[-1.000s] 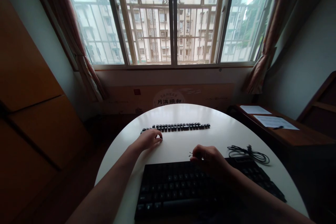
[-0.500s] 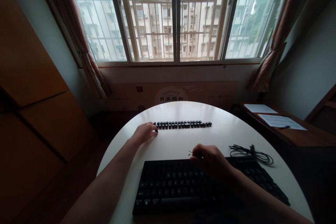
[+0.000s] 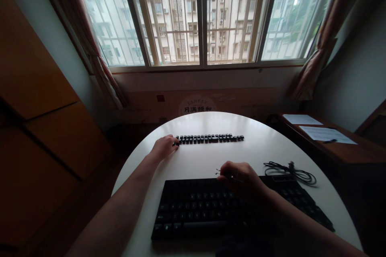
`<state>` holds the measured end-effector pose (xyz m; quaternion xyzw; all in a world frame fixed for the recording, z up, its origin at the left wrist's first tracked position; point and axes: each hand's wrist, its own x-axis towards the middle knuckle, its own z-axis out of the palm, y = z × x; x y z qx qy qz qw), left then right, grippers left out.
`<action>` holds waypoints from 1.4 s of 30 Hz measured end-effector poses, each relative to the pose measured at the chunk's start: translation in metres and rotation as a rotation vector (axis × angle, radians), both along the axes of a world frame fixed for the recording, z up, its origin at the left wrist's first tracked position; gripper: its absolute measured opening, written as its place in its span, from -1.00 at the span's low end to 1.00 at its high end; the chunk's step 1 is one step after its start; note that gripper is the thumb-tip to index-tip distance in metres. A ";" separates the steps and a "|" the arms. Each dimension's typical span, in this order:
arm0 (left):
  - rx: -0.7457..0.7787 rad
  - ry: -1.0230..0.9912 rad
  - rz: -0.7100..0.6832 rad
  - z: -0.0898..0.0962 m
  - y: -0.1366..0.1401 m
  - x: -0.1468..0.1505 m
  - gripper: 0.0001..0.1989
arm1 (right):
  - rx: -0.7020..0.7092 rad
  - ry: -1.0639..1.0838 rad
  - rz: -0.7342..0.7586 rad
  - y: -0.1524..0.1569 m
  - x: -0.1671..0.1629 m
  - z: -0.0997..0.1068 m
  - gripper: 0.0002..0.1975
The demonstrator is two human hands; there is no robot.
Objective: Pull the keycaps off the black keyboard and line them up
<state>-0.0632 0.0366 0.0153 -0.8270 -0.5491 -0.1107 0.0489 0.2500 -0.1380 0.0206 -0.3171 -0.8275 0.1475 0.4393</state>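
At the left end of a double row of loose black keycaps (image 3: 208, 139), my left hand (image 3: 164, 146) has a black keycap (image 3: 176, 143) between its fingers, low at the tabletop. My right hand (image 3: 238, 173) is closed around a wire keycap puller (image 3: 217, 172), whose thin bent tips stick out to the left. The puller's handle is mostly hidden in the fist. Below that hand lies a black keyboard (image 3: 196, 204), with keycaps off along its far left part. The right forearm covers some of its keys.
A coiled black cable (image 3: 294, 172) rests behind the keyboard's right side on the round white table (image 3: 187, 164). To the right stands a brown side table (image 3: 319, 154) with paper sheets (image 3: 328, 134) and a pen (image 3: 330, 141). A barred window is beyond.
My left hand has shifted slightly left with the keycap, to the end of the row. My right hand keeps its grip above the keyboard. The camera view has tilted a little downward.
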 end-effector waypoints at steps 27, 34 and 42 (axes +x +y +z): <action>0.026 -0.066 0.014 0.011 -0.009 -0.003 -0.62 | -0.008 0.014 -0.004 -0.002 -0.001 0.002 -0.82; 0.052 -0.167 -0.274 0.044 -0.069 0.053 -0.74 | -0.097 0.066 0.011 -0.005 -0.006 0.005 -0.82; -0.308 -0.016 -0.473 0.015 -0.088 0.110 -0.63 | -0.448 0.194 0.134 -0.021 -0.032 -0.003 -0.77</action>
